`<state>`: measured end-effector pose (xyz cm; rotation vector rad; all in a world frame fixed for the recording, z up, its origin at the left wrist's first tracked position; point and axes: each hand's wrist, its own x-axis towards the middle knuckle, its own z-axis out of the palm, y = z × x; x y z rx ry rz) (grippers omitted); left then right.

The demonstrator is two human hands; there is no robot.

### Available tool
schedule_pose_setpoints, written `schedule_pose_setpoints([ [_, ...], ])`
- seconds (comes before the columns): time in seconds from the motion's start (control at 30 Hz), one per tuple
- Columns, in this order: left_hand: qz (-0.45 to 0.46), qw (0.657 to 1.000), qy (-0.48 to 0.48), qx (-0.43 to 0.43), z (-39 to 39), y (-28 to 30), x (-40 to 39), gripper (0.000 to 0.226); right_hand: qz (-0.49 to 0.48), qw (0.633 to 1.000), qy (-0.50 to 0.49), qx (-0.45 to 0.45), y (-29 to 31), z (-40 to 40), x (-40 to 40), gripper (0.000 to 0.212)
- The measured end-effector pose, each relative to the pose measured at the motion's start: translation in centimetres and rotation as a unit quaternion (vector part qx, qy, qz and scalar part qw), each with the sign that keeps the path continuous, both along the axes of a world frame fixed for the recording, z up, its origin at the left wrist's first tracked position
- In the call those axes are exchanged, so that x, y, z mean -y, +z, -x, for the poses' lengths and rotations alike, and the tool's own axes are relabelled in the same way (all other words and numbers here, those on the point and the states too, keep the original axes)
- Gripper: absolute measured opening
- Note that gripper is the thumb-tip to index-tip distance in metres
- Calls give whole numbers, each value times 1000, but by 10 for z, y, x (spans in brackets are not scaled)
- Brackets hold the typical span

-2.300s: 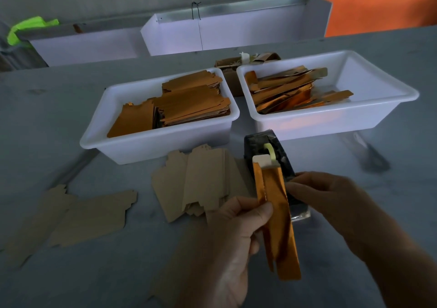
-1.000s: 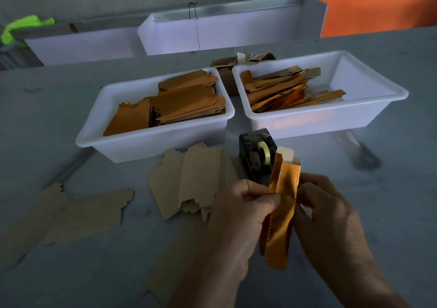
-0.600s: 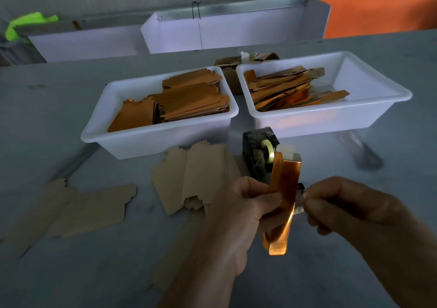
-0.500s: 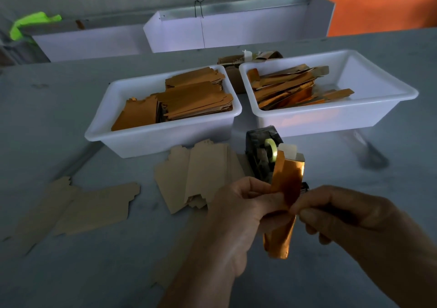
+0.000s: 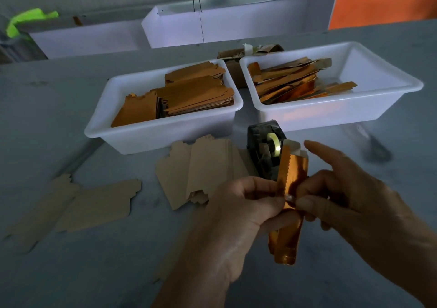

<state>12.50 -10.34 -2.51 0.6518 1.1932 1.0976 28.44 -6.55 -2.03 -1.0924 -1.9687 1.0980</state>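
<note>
A folded shiny orange-gold card sleeve (image 5: 292, 180) stands nearly upright between my hands, over the table's near middle. My left hand (image 5: 238, 210) grips its left edge with thumb and fingers. My right hand (image 5: 343, 203) pinches its middle from the right, thumb against the foil, with a small clear piece of tape (image 5: 289, 198) at the fingertips; the index finger points up and away. A black tape dispenser (image 5: 263, 146) with a pale roll stands just behind the sleeve.
Two white plastic tubs stand beyond: the left tub (image 5: 132, 137) holds stacked flat orange card blanks, the right tub (image 5: 331, 116) holds folded sleeves. Flat brown card blanks (image 5: 203, 168) lie in front of the left tub, more blanks (image 5: 78, 203) lie at the left. White troughs (image 5: 224, 23) line the back.
My right hand went to the dispenser and came back with a bit of tape. It now presses the sleeve's middle, which my left hand has kept upright throughout.
</note>
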Motion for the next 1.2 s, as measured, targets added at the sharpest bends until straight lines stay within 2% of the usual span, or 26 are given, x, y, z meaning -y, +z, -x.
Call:
schedule_pose_setpoints([
  [0.2,-3,1000,-1,-13,-2,3,3,15,17,999,-29,18,2,3,1,61],
  [0.47,-10,999,-13,-50,-9,7,5,13,-51,995,-48,70,-2,4,1,55],
  [0.57,-21,996,8,-91,-13,6,6,8,-66,993,-52,79,-2,5,2,54],
  [0.77,-69,976,54,-199,-23,-1,11,17,-87,988,-74,105,-4,7,6,58],
  [1.07,-118,931,135,-319,-41,-14,16,28,-119,959,-130,220,-2,21,18,65],
  [1.13,-125,924,139,-334,-39,-14,17,28,-121,960,-134,212,1,22,16,63],
  [1.2,-124,934,138,-305,-34,-9,18,24,-105,959,-156,210,3,19,11,72],
])
